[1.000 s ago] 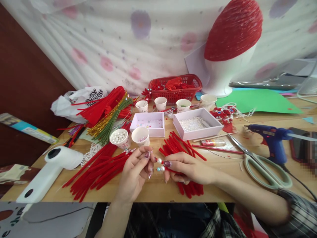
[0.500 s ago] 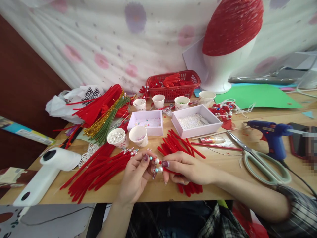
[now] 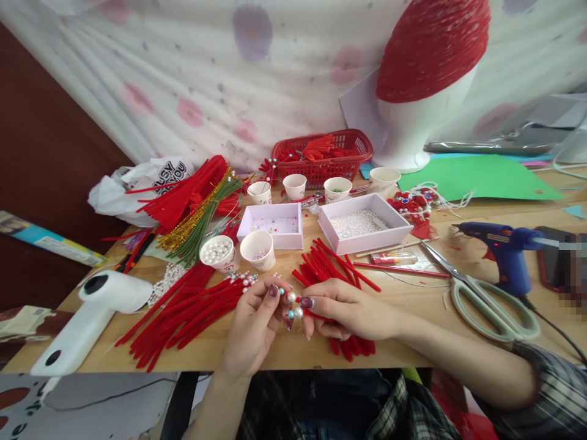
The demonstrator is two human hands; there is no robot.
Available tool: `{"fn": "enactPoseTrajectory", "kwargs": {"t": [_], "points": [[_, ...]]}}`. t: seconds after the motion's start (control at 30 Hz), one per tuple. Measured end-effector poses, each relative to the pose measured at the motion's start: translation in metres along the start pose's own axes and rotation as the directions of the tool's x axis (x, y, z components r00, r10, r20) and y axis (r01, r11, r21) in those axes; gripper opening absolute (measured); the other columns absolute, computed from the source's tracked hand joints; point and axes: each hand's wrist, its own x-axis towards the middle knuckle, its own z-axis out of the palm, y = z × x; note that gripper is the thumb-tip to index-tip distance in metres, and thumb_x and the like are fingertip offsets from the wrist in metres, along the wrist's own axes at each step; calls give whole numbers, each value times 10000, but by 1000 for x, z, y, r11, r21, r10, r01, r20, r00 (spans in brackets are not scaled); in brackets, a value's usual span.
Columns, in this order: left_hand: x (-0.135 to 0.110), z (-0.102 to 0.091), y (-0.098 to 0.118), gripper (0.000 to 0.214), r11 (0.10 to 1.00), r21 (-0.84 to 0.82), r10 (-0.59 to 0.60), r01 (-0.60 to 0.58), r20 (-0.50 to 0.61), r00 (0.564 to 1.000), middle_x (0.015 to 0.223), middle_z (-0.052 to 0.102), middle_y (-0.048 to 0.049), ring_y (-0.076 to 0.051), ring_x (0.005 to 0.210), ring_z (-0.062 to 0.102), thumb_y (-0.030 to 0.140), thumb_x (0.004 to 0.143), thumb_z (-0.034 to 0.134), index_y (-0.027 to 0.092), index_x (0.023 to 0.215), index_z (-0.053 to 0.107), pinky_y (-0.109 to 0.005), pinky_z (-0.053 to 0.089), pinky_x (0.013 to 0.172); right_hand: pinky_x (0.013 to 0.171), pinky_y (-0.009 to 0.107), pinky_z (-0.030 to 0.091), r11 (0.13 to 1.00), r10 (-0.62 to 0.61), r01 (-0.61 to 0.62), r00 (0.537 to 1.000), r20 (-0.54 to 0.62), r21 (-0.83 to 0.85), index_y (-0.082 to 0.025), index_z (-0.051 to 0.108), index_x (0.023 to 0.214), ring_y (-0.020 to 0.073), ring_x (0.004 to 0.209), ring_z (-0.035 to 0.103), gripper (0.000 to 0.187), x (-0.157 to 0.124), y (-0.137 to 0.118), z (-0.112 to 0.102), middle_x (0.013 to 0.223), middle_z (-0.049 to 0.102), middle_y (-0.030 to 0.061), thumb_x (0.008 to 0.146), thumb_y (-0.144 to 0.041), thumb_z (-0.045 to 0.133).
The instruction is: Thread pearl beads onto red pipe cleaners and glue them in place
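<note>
My left hand [image 3: 253, 322] and my right hand [image 3: 345, 310] meet just above the table's front edge. Between their pinched fingertips they hold a short red pipe cleaner piece tipped with white pearl beads [image 3: 294, 305]. Under my right hand lies a heap of short red pipe cleaners [image 3: 328, 266]. A longer bundle of red pipe cleaners [image 3: 183, 311] lies to the left of my left hand. Two paper cups stand just behind: one with large pearls [image 3: 219, 253], one with small beads [image 3: 259, 249].
A white hair dryer [image 3: 87, 315] lies at the front left. Green-handled scissors [image 3: 486, 299], a blue glue gun [image 3: 502, 247] and a phone [image 3: 557, 260] are on the right. Two pink boxes [image 3: 364, 224], several cups, a red basket [image 3: 321, 156] and a mannequin head [image 3: 419, 79] stand behind.
My hands have stayed together on the beaded piece, with the fingers shifting slightly. The view has drifted a little.
</note>
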Motion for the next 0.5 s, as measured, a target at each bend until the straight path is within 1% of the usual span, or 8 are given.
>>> {"fn": "enactPoseTrajectory", "kwargs": {"t": [0.23, 0.33, 0.43, 0.5], "points": [[-1, 2, -1, 230, 998, 31, 50, -51, 26, 998, 674, 632, 12, -67, 576, 574, 364, 744, 822, 156, 756, 725, -146, 481, 517, 383, 194, 226, 1000, -13, 13, 1000, -1, -17, -126, 598, 788, 57, 403, 317, 398, 1, 3, -1, 489, 389, -89, 981, -431, 430], [0, 0, -5, 227, 989, 114, 96, -96, 1, 995, 679, 638, 14, -71, 564, 583, 374, 752, 812, 163, 775, 733, -152, 492, 507, 389, 195, 233, 1000, 0, 0, 1000, -3, -14, -127, 596, 798, 56, 408, 322, 405, 1, 4, -2, 500, 395, -87, 982, -450, 435], [0, -3, -7, 220, 958, 231, 175, -167, -14, 984, 715, 675, -4, -87, 590, 611, 378, 771, 794, 167, 807, 742, -170, 524, 543, 397, 198, 235, 1000, 1, -1, 1000, -7, -24, -127, 593, 808, 56, 419, 330, 417, 0, 3, -2, 514, 399, -84, 980, -476, 443], [1, -4, -8, 220, 951, 248, 192, -185, -4, 981, 707, 674, -5, -90, 594, 617, 377, 770, 796, 164, 791, 742, -172, 527, 549, 402, 200, 235, 999, -7, 7, 1000, -3, -36, -127, 592, 822, 57, 428, 334, 425, 0, 2, -2, 523, 400, -83, 979, -495, 447]]}}
